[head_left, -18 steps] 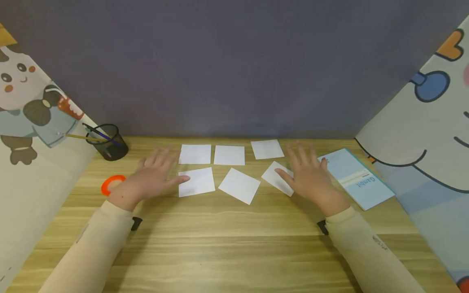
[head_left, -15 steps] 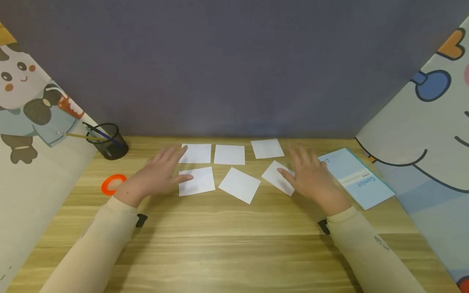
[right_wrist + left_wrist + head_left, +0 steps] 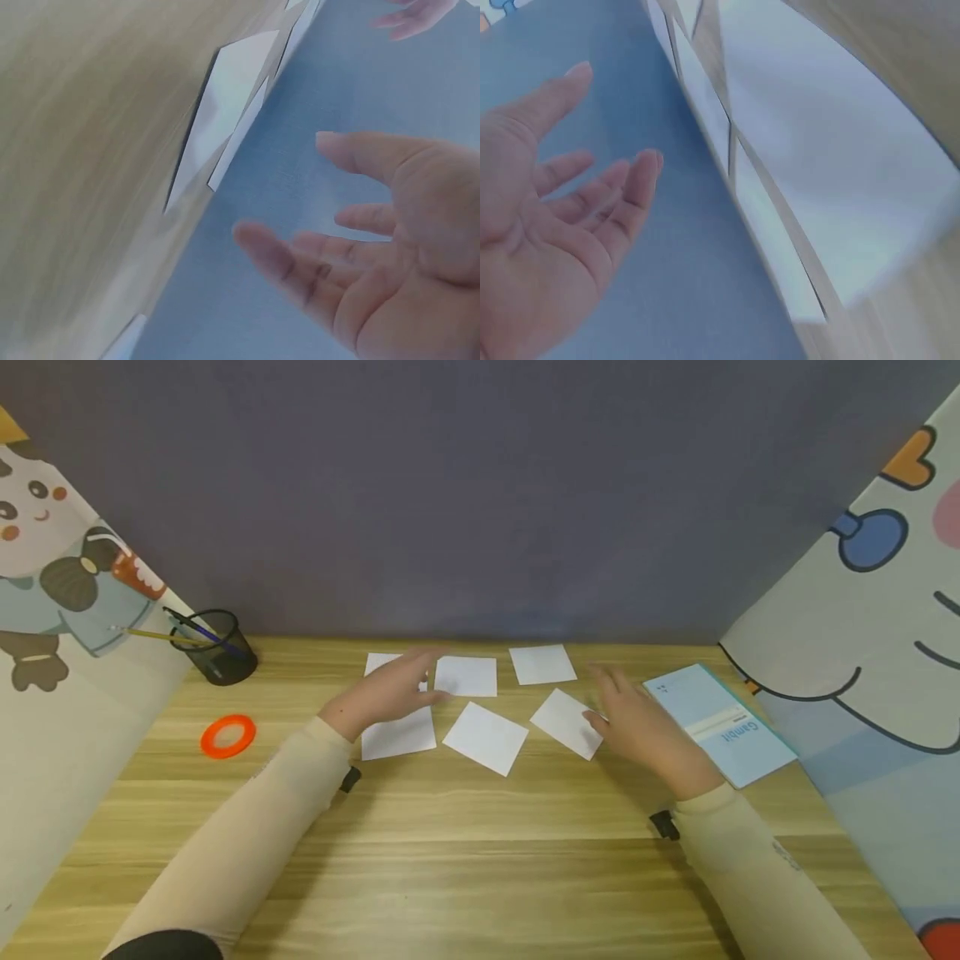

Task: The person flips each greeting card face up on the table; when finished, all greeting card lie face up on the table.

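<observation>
Several white paper cards lie in two rows on the wooden table. My left hand is above the two leftmost cards, partly hiding the back-left card and the front-left card. In the left wrist view its fingers are loosely bent, with nothing between them. My right hand hovers beside the front-right card, the thumb over that card's edge. The right wrist view shows the right hand's fingers relaxed and holding nothing. Between the hands lie the front-middle card, back-middle card and back-right card.
A blue booklet marked "Gambit" lies right of the right hand. On the left are an orange ring and a black mesh pen cup with pens. A grey partition rises behind the table, with cartoon-printed panels at both sides.
My left hand has swung right and turned inward, from beside the left cards to over them. The right hand's fingers have drawn in slightly. The cards stay put; the head view has shifted a little.
</observation>
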Demonstrator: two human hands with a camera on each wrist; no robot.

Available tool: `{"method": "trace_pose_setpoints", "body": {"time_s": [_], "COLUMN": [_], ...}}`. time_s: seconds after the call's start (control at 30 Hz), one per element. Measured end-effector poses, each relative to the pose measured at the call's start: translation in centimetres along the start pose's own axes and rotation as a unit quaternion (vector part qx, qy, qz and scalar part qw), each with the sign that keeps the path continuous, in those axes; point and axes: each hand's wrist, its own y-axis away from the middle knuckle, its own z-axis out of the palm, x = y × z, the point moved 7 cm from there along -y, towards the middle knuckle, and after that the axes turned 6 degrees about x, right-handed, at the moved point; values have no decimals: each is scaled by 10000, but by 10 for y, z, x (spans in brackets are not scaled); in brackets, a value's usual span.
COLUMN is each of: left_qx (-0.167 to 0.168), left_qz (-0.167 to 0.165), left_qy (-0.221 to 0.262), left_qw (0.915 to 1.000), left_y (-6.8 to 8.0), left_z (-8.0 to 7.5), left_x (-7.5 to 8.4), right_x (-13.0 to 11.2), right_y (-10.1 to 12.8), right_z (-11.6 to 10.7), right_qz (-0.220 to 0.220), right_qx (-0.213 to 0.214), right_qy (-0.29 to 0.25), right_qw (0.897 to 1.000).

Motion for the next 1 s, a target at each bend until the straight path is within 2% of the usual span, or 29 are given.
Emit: {"method": "trace_pose_setpoints", "body": {"time_s": [0.17, 0.33, 0.57, 0.7, 0.87, 1.0], "left_qx": [-509, -983, -1549, -1575, -1567, -1525], "left_qz": [206, 477, 771, 749, 755, 828], "left_qy": [181, 192, 85, -108, -305, -506], "left_qw": [9983, 9938, 9849, 9846, 9843, 9835], "left_y": [-28, -52, -78, -85, -92, -101], "left_z": [19, 41, 72, 82, 93, 97], "left_x": [22, 46, 77, 85, 92, 102], "right_x": [12, 30, 43, 45, 50, 55], "right_y": [0, 0, -2, -5, -3, -1], "right_z": [7, 20, 28, 33, 41, 41], "right_qz": [207, 624, 680, 778, 1027, 1098], "right_qx": [-279, -713, -766, -910, -1196, -1249], "right_qy": [-403, -932, -1266, -1585, -2043, -2090], "right_qw": [9986, 9911, 9866, 9801, 9661, 9637]}}
